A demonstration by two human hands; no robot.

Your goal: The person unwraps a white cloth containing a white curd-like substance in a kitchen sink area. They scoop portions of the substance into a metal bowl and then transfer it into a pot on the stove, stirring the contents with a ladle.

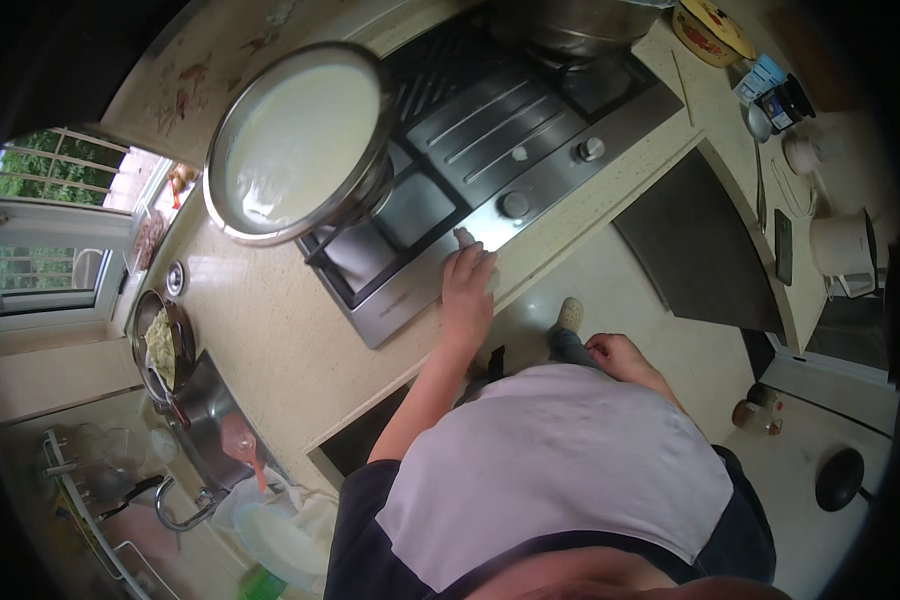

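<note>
My left hand [468, 289] is shut on a crumpled, pale cloth or wipe [493, 279] at the front edge of the stainless-steel gas hob [435, 289]. Beyond it and to the left, a wide steel pot [300, 150] with milky white liquid sits over the left burner. Two control knobs [514, 204] are on the hob's front panel, right of this hand. A small white scrap [520, 153] lies on the steel top. My right hand [615, 354] hangs beside my body above the floor, with its fingers curled; whether it holds something is unclear.
Another large metal pot [585, 30] stands on the far right burner. At left are a sink [217, 420], a pan of pale food [161, 349] and an orange-red strainer or scoop [238, 441]. The right counter bears a ladle [759, 124], a phone [783, 247] and a white electric kettle [844, 247].
</note>
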